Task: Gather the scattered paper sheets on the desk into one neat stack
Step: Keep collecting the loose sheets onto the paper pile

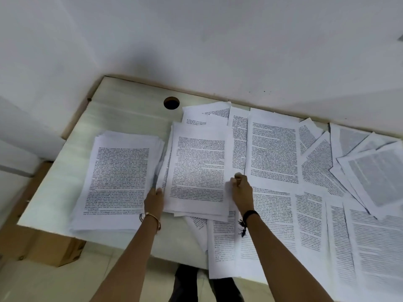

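A thick stack of printed sheets [117,179] lies on the left part of the pale desk [122,105]. Beside it, in the middle, sits a smaller bundle of sheets [198,168]. My left hand [155,200] grips this bundle's left edge, fingers under it. My right hand [241,189] pinches the bundle's right edge with fingers closed on it. Scattered loose sheets [316,192] cover the right half of the desk at mixed angles, some overlapping. A few sheets [222,247] hang over the near desk edge.
A round cable hole [171,103] sits near the desk's back edge. A white wall [218,51] runs right behind the desk. A cardboard box [54,249] stands on the floor under the left corner. Dark shoes [187,282] show below the front edge.
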Action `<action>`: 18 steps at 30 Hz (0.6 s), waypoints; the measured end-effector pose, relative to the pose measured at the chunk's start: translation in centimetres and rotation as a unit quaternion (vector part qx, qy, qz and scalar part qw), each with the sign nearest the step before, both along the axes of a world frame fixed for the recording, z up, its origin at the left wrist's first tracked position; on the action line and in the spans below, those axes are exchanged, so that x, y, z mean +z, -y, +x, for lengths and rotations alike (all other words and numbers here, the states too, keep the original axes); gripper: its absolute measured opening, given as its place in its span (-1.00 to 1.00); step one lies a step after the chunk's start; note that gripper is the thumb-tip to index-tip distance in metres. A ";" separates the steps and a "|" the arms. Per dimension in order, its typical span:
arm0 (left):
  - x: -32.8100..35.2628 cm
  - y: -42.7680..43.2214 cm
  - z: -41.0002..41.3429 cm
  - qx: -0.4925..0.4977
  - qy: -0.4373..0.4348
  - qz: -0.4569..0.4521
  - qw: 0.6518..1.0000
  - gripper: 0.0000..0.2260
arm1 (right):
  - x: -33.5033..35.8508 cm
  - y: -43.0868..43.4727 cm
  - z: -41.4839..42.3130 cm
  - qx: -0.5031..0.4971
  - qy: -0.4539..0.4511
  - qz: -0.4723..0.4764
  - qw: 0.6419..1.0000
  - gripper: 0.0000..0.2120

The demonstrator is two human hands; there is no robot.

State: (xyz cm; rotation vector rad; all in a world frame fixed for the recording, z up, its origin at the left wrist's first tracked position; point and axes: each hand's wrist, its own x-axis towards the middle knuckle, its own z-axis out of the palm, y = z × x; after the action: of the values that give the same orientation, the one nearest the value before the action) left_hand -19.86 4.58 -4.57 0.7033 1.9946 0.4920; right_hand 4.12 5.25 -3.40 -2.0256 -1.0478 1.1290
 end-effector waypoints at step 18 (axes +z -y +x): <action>2.0 3.1 3.2 0.102 0.227 -0.098 0.964 -0.37 | -0.2 4.1 0.5 0.028 0.004 -0.010 1.000 -0.57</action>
State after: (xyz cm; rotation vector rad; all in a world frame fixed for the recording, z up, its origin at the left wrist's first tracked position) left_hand -16.65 1.49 -2.59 0.2336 1.6551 0.5155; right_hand 4.61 1.11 -3.57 -2.0300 -1.1084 1.1647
